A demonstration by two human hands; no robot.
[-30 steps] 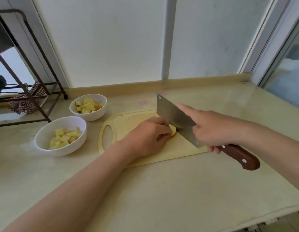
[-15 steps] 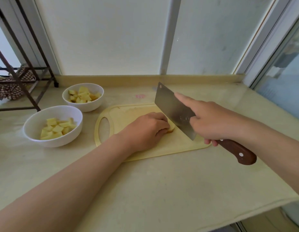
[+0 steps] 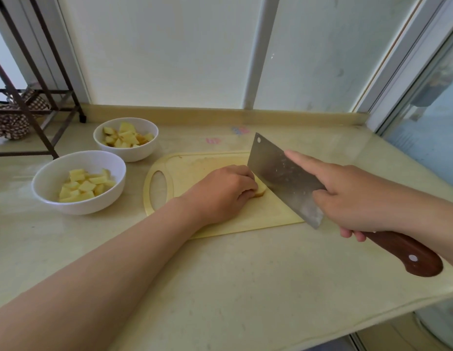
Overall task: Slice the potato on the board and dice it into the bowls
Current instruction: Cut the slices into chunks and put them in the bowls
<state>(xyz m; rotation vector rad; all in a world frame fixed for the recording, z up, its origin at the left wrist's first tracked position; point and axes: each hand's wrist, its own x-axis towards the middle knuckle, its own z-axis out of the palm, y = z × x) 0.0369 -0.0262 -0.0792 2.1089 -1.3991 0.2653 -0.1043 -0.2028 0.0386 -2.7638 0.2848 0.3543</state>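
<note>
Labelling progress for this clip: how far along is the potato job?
Done: the near bowl and far bowl both hold potato cubes. In hand: the left hand pins the only visible potato piece on the board; the right hand grips the cleaver, blade against it. Left: dicing that piece and moving it to a bowl.

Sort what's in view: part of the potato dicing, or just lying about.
Job: pale yellow plastic cutting board; potato piece under left hand; steel cleaver with brown wooden handle in right hand; near white bowl, far white bowl, both holding potato cubes.
Lying about: dark metal rack; brown checked cloth; pink stickers.
</note>
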